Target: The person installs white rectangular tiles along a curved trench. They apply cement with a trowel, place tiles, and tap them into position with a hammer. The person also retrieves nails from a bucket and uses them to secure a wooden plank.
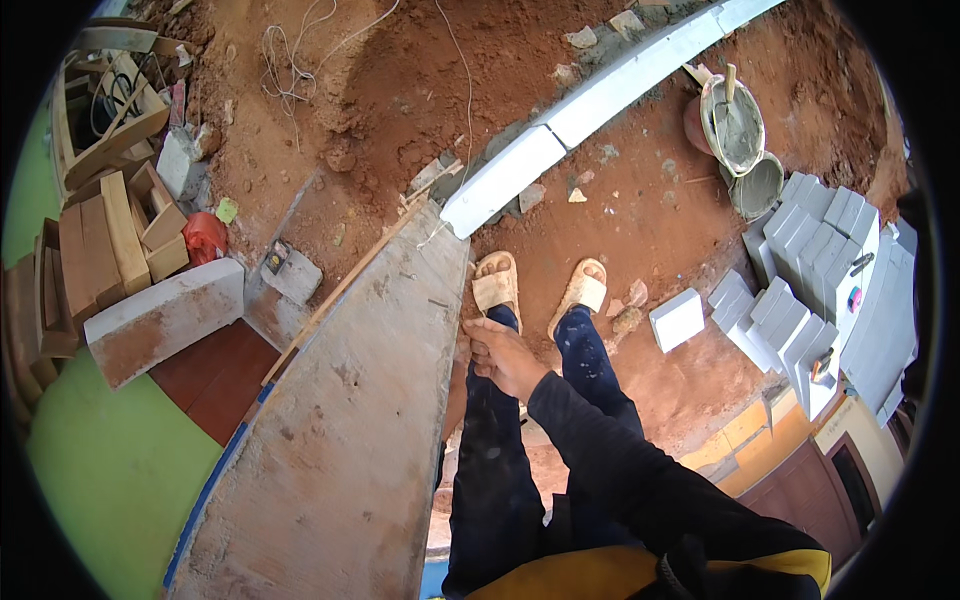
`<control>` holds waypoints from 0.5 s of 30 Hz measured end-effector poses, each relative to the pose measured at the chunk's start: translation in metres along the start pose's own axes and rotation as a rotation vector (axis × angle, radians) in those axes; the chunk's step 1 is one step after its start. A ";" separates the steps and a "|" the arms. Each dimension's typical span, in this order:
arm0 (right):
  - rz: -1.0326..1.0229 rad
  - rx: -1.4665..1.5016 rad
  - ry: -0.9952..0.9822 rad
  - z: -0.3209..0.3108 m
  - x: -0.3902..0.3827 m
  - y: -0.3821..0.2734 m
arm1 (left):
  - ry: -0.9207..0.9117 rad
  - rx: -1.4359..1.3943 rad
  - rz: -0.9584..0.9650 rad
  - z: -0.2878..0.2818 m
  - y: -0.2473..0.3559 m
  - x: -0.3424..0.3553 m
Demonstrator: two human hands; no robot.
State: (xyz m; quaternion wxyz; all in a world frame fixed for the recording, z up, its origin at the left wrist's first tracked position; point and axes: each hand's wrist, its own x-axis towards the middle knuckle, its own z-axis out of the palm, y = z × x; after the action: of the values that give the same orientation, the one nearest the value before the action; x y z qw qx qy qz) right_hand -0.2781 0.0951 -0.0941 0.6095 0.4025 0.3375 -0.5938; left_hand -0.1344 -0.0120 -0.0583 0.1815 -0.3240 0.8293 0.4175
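Observation:
My right hand (505, 357) is closed, thumb and fingers pinched together beside the edge of a wide grey-brown slab (350, 400). Whatever is between those fingertips is too small to make out. My left hand (457, 385) is mostly hidden behind my right hand and the slab's edge, so its fingers cannot be read. A thin string (468, 75) runs down from the top toward the slab's far end. There, a row of white blocks (510, 180) begins and stretches to the upper right. My feet, in pale sandals (497, 284), stand on reddish soil just beyond my hands.
Two buckets of grey mortar (738, 125), one with a wooden-handled tool, stand at the upper right. Stacked pale blocks (815, 240) and a single block (677, 320) lie at the right. Wooden frames (110, 235) and a long block (170, 315) crowd the left. Tangled string (290, 75) lies on the soil.

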 end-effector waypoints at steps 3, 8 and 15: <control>0.003 -0.053 -0.010 -0.008 0.007 0.004 | 0.029 -0.240 -0.054 -0.002 0.024 0.022; -0.008 -0.281 -0.004 -0.011 0.024 -0.002 | -0.003 -0.552 -0.228 -0.003 0.044 0.017; -0.301 -0.887 -0.036 0.002 0.030 -0.041 | -0.075 -0.133 -0.191 -0.002 0.044 0.034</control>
State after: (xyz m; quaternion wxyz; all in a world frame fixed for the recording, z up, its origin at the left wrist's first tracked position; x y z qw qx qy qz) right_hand -0.3171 0.0813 -0.1236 0.6354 0.0393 0.6027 -0.4811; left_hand -0.1894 -0.0074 -0.0512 0.2293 -0.3972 0.7577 0.4643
